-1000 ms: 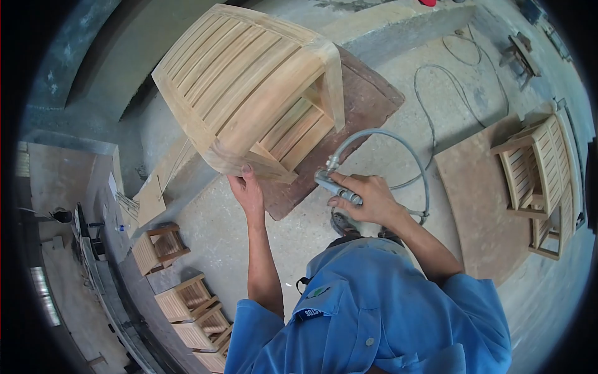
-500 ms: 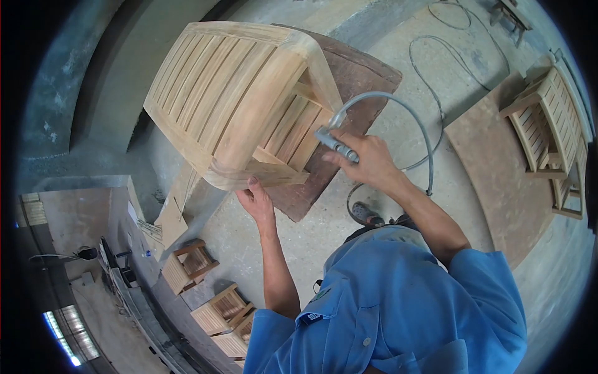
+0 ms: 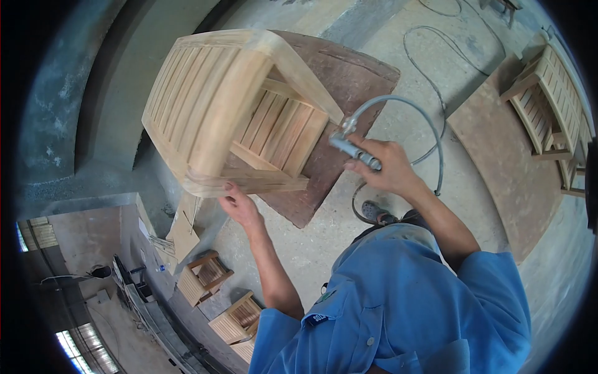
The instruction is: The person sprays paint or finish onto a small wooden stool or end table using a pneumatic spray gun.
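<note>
A slatted wooden chair (image 3: 208, 100) lies tipped over on a brown board (image 3: 358, 75), its backrest slats facing up and its seat slats visible through the frame. My left hand (image 3: 240, 206) grips the chair's near armrest rail, thumb on its side and the other fingers partly hidden. In my right hand (image 3: 393, 169) is a grey metal air gun (image 3: 355, 151), its handle wrapped by my fingers. A grey hose (image 3: 430, 121) loops from the gun down toward the floor. The gun is just right of the chair, apart from it.
More slatted chairs stand on a brown board (image 3: 492, 143) at the right. Small wooden stools (image 3: 202, 277) line the floor at lower left. A thin cable (image 3: 427, 71) coils on the concrete floor. A grey ledge (image 3: 118, 93) is at the left.
My right hand has drawn the air gun right and slightly down, away from the chair. The chair has turned a little, and my left hand has shifted left with its rail.
</note>
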Available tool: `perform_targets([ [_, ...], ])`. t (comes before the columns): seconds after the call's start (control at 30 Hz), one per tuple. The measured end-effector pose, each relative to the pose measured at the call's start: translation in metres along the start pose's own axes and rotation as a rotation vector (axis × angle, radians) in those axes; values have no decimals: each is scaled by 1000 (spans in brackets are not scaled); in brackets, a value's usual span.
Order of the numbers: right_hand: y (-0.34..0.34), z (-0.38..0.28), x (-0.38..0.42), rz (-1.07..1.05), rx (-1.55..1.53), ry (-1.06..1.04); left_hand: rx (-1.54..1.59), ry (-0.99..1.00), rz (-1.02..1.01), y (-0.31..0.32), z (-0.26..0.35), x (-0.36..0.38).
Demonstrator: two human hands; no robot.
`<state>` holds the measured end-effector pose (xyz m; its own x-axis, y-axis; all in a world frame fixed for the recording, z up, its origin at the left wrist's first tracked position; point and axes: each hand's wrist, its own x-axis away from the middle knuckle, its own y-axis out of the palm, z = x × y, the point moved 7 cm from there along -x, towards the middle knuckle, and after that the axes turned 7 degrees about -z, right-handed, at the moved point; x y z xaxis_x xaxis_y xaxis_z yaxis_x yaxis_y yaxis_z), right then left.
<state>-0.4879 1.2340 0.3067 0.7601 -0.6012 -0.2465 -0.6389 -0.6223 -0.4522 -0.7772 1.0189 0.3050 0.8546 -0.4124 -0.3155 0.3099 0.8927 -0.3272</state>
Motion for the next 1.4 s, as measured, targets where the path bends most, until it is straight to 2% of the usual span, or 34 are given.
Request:
perform_targets([
  [0.07, -17, 0, -1, 51, -48, 111, 0, -37, 9, -7, 19, -20],
  [0.17, -27, -14, -8, 107, 46, 67, 91, -49, 48, -15, 29, -37],
  [0.23, -30, -30, -14, 78, 83, 55, 36, -63, -25, -15, 20, -38],
  [0.43, -7, -39, -39, 22, 217, 67, -12, 24, -63, 1, -10, 14],
  [0.5, 3, -50, -48, -9, 250, 72, 11, -7, -92, 1, -24, 19],
  [0.6, 4, -73, -46, 14, 247, -17, 36, -1, -75, 3, -15, 22],
  [0.67, 7, -70, -41, -58, 236, 78, 44, 34, -32, 2, -10, 17],
  [0.73, 10, -60, -31, -61, 282, 86, -12, 125, -29, 0, -11, 14],
  [0.87, 9, -37, -1, -89, 363, 144, 33, 114, -14, -1, -8, 6],
  [0.93, 1, -34, 10, -60, 270, 148, 14, 185, -13, -7, 24, -21],
  [1.13, -20, -47, 14, 39, 22, 47, 106, -223, -16, -51, 62, -178],
  [1.27, -24, -57, -1, 109, -95, -129, 17, -284, -68, -73, 89, -259],
  [1.33, -26, -65, -10, 127, -130, -154, -58, -418, -37, -84, 81, -292],
  [1.4, -27, -66, -19, 140, -165, -174, -44, -415, -29, -88, 84, -314],
])
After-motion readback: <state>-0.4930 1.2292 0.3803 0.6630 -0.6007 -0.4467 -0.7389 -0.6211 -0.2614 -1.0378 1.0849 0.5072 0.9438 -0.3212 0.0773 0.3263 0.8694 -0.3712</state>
